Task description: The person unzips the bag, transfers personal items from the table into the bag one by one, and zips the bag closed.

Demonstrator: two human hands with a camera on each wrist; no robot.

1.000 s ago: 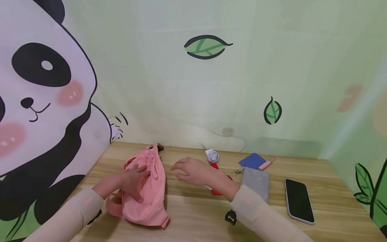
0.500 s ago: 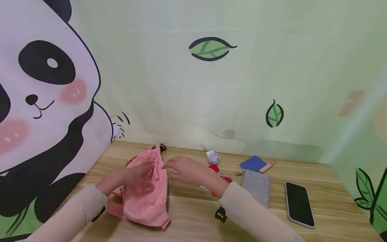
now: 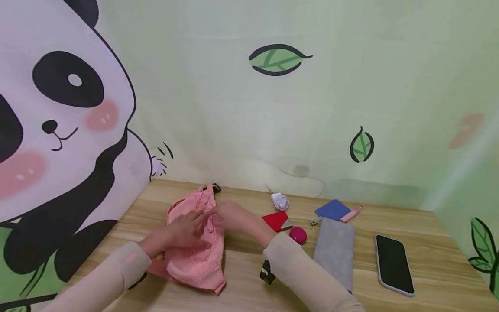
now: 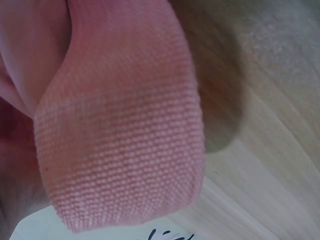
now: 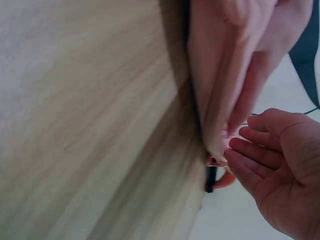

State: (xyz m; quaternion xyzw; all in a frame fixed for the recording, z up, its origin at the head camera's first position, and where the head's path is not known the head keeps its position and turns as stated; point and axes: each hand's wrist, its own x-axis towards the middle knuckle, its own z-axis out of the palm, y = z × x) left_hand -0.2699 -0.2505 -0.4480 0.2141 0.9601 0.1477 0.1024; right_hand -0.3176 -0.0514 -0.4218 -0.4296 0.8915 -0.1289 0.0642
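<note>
Since neither hand seems to really have hold of anything, I'd worry the pink bag, lying on the left side of the tabletop, just skids or twists if somebody tugs at it. Left hand is over its front with fingers loosely spread, right hand is up near the braided pull, relaxed and barely bent, though I can't tell if any fingertip touches. That strap loop looks like snag bait too, and a careless right sleeve could bump the round magenta thing beside it.
</note>
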